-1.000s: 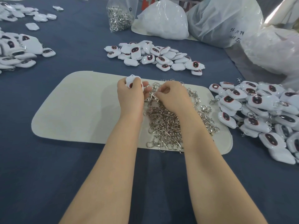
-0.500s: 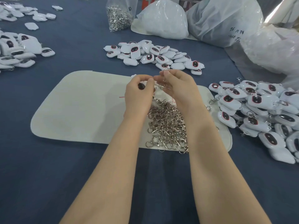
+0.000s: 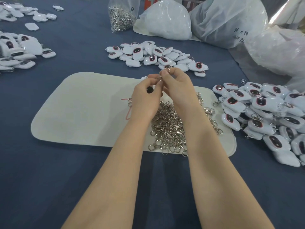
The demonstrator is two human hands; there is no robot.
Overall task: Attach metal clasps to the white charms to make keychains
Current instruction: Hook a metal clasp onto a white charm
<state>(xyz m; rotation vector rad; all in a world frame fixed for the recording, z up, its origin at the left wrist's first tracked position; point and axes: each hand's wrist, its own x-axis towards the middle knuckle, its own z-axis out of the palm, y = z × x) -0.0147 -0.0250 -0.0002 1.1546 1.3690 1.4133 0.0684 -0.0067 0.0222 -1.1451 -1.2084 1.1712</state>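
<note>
My left hand (image 3: 146, 96) grips a white charm (image 3: 149, 88) with a dark face, mostly hidden inside the fingers. My right hand (image 3: 177, 86) pinches a metal clasp (image 3: 165, 71) whose ring sticks up above the fingertips. The two hands meet fingertip to fingertip above the far edge of a cream mat (image 3: 85, 113). Under my wrists on the mat lies a heap of loose metal clasps (image 3: 168, 128).
A pile of charms without clasps (image 3: 153, 55) lies beyond the mat. Charms with clasps are heaped at the right (image 3: 264, 116). More charms sit at the far left (image 3: 18, 50). A clear bag of clasps (image 3: 120, 17) and big white plastic bags (image 3: 227, 22) stand at the back.
Both hands rose from the clasp heap and shifted away from me, coming together. The right hand lifted a clasp out of the pile; the left turned the charm in its grip.
</note>
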